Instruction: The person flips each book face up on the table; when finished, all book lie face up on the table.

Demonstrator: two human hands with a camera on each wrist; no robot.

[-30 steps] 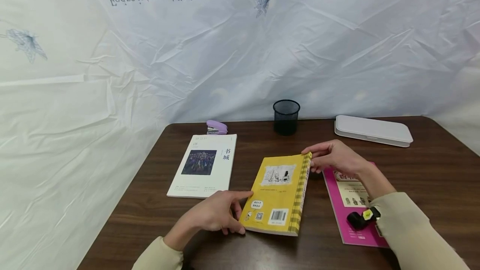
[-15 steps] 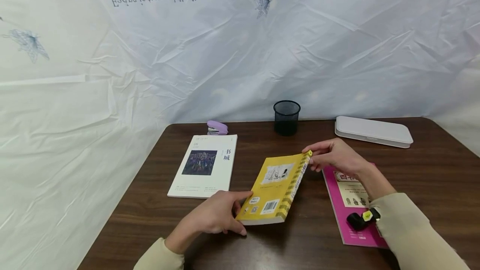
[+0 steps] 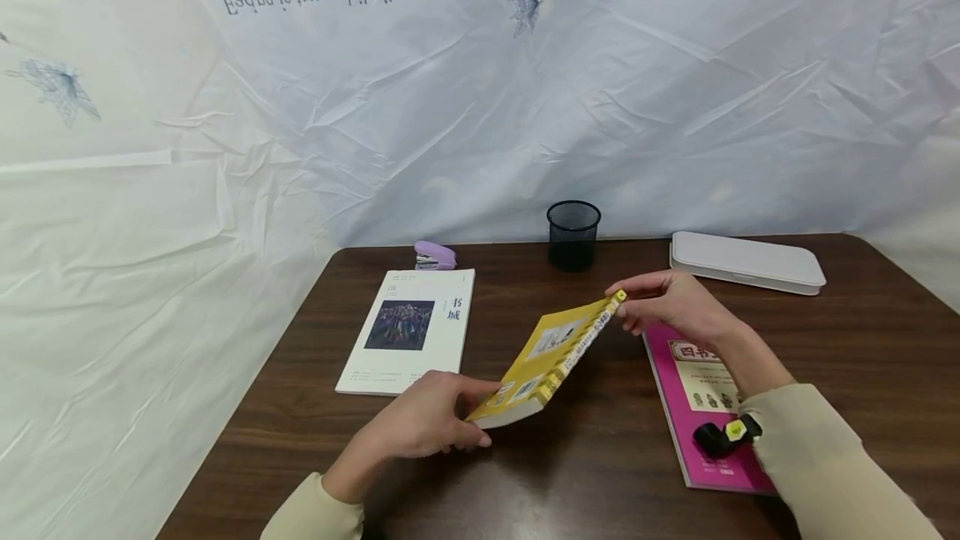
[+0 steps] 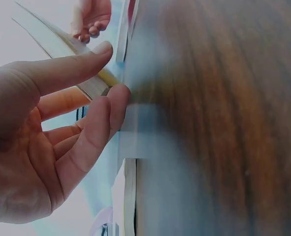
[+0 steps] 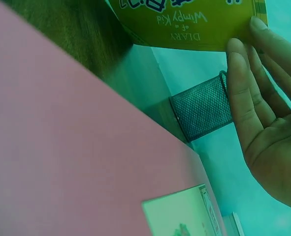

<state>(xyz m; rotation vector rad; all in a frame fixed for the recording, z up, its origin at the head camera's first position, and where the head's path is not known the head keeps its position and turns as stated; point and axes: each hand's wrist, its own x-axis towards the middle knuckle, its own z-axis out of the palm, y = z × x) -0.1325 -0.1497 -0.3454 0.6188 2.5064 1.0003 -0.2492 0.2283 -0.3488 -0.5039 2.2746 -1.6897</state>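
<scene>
Head view: the yellow book [image 3: 551,354] is tilted up over the brown table [image 3: 600,473], its near corner pinched by the left hand [image 3: 423,427], its far corner by the right hand [image 3: 671,307] — both should lift evenly.

Left wrist view: thumb and fingers [image 4: 93,128] clamp the page edge.

Right wrist view: fingertips [image 5: 243,59] press the cover near the mesh cup [image 5: 202,108] — a firmer hold would likely steady it.

The head view looks down over the dark wooden counter [image 3: 615,473]; both wrist views sit close, facing the tilted yellow paperback book [image 3: 551,357] [image 4: 81,81] [image 5: 184,24], shared by all.
</scene>
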